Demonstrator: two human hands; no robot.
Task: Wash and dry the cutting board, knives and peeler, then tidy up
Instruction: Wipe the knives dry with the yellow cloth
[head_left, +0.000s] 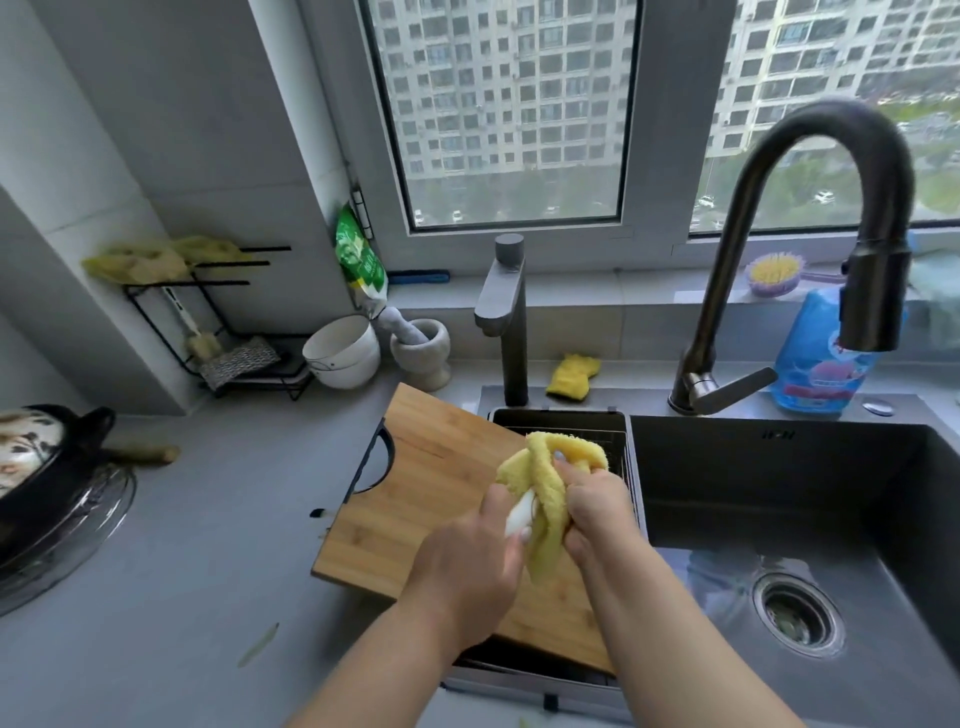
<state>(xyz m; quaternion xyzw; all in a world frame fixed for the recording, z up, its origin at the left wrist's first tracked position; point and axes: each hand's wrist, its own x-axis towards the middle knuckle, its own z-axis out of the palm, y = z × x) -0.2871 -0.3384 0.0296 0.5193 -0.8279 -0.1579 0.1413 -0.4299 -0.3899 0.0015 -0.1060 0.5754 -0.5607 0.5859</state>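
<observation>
Over cutting board (441, 499) | left hand (467, 566) grip holds white handle (521, 514) | right hand (597, 514) grip clutches yellow cloth (545, 493)

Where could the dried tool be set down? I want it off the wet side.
Bare counter lies between the cutting board and the pot, running toward the viewer. The back corner is crowded: rack, white bowls, mortar. The sink basin is open but wet. Both hands, left hand and right hand, work the yellow cloth over the board.
</observation>
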